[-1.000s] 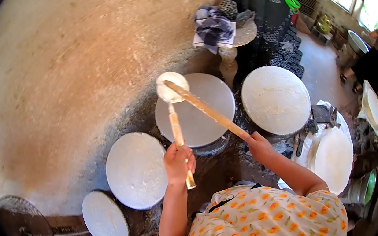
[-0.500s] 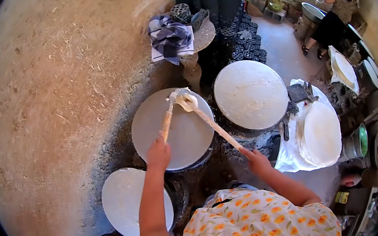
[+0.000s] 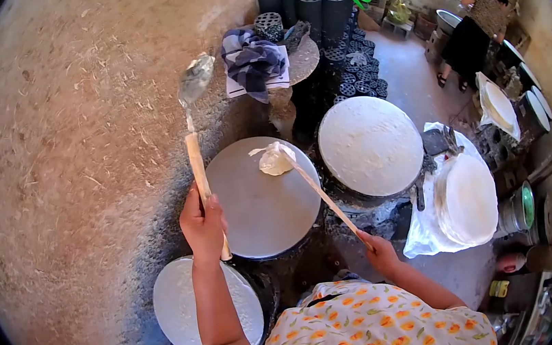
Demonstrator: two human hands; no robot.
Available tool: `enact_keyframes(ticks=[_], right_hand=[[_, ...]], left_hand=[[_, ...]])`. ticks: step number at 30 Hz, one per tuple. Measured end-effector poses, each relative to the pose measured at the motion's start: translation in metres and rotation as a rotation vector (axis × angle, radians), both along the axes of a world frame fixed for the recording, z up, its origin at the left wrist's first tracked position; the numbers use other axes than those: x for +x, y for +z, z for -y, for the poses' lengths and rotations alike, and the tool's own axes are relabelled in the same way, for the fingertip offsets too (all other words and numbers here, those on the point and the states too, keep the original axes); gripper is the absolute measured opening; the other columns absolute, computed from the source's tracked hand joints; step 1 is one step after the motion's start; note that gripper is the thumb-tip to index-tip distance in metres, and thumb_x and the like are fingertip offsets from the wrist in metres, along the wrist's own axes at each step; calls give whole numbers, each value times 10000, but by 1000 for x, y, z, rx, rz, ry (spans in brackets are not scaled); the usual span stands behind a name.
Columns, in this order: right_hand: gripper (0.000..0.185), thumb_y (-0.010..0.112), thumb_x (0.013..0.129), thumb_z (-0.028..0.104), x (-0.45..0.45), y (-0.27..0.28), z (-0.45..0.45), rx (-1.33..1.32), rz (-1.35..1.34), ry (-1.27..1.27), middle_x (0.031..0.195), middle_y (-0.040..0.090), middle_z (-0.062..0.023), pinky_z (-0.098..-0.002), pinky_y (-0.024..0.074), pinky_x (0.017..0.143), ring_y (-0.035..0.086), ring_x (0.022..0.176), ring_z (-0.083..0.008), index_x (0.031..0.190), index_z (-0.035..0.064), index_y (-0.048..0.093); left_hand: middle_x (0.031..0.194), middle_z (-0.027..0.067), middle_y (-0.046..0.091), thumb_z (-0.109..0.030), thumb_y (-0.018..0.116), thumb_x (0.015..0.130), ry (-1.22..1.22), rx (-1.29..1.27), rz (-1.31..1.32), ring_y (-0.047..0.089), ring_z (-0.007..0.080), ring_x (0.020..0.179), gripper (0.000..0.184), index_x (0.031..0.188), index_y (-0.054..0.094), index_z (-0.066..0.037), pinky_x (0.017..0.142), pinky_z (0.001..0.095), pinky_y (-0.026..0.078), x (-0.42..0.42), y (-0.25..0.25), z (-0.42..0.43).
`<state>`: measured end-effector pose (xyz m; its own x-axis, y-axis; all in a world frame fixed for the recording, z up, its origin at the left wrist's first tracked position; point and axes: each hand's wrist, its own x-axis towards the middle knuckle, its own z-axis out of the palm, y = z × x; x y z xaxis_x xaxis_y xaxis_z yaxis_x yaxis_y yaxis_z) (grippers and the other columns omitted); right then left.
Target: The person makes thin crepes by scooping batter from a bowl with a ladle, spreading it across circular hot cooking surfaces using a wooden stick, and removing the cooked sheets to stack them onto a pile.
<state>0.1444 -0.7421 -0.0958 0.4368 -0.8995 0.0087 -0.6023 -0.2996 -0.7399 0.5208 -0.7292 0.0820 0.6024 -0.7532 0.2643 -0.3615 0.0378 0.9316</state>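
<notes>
My left hand (image 3: 203,228) is closed around the wooden handle of a spoon (image 3: 196,81), its metal bowl smeared with white paste and raised in front of the earthen wall. My right hand (image 3: 379,255) grips the lower end of a long wooden stick (image 3: 326,199). At the stick's far end a lump of white batter (image 3: 275,161) hangs over or rests on the round griddle (image 3: 258,219); which of the two I cannot tell. That griddle has a bare grey surface.
White-coated griddles stand at right (image 3: 370,143) and lower left (image 3: 203,309). A stack of thin white rounds (image 3: 465,201) lies on plastic. Honeycomb coal (image 3: 332,14) is piled behind a checked cloth (image 3: 254,61). Another person (image 3: 473,38) bends at the far right.
The spoon in my left hand has left the batter and swung up and left toward the wall. My right hand still holds the stick with the batter lump near the griddle's far side.
</notes>
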Motion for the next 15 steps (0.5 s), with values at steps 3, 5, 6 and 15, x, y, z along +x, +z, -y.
enact_keyframes(ticks=[3, 5, 6, 15], right_hand=[[599, 507, 730, -60, 18, -10, 21, -15, -29, 12, 887, 601, -202, -376, 472, 693, 604, 794, -341, 1288, 157, 510], [612, 503, 731, -60, 46, -15, 47, 25, -57, 10, 959, 613, -234, -377, 478, 732, 619, 851, -360, 1295, 177, 504], [620, 497, 732, -63, 67, -15, 63, 73, -57, 14, 985, 611, -250, -376, 480, 752, 622, 874, -368, 1298, 190, 502], [601, 466, 744, -48, 159, 31, 102, 239, 25, 99, 1022, 621, -234, -339, 463, 844, 621, 966, -325, 1295, 189, 510]], left_hand=[[640, -4, 495, -70, 510, 903, -160, -42, -387, 463, 47, 450, 260, 1151, 545, -3, 402, 177, 362, -1, 3, -9], [605, -3, 484, -60, 505, 900, -174, 4, -444, 437, 55, 399, 210, 1095, 560, -4, 362, 187, 340, -1, -17, -14], [605, -4, 482, -60, 499, 904, -169, 32, -453, 448, 58, 409, 175, 1055, 561, 3, 368, 189, 352, -2, -26, -18], [596, -3, 478, -60, 495, 896, -138, 143, -560, 451, 59, 401, 118, 979, 562, -11, 357, 193, 357, -4, -71, -38]])
